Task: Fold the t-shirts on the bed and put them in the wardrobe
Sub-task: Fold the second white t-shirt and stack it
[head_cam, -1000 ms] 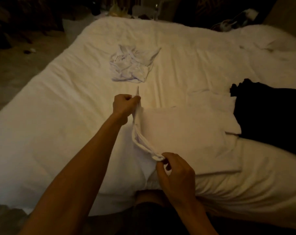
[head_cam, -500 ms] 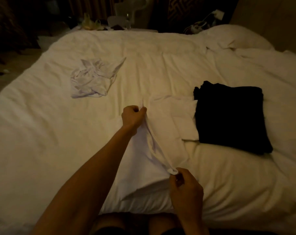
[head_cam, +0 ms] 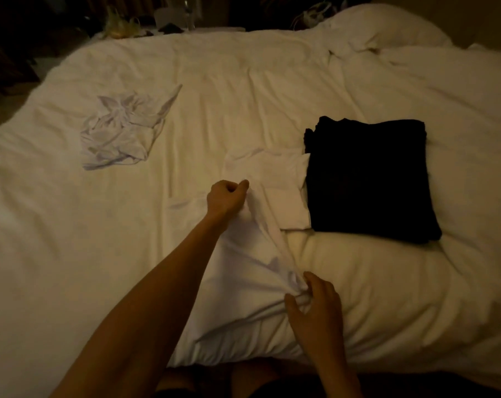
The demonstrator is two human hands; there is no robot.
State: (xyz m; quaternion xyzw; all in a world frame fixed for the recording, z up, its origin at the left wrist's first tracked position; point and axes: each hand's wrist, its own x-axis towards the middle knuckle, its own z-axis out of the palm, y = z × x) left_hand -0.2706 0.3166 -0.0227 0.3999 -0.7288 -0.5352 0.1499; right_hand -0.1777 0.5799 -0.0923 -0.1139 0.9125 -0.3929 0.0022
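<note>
- The white t-shirt lies on the near side of the bed, directly in front of the person. I judge it half folded: one long edge stands up as a ridge between the two hands.
- The left hand holds the far end of this ridge. Its fingers are curled into a fist with the thumb on top, and the cloth goes in under the fist.
- The right hand holds the near end. Thumb and first fingers pinch a small bunch of cloth, and the other fingers are loosely spread.
- To do this fold well, I think both hands should pull the edge tight between them and carry it across at the same height. Then they should lay it parallel to the opposite side and press the crease flat.
- One risk: the far part of the shirt touches the left edge of the black t-shirt, already folded into a neat rectangle. I cannot tell if it lies under it. A strong pull may drag that one out of shape.
- A crumpled t-shirt, pale, lies unfolded at the far left, well apart from both.
- Containers: the wardrobe is not in view, so I see nothing put away yet. The things behind the bed are too dark to name.
</note>
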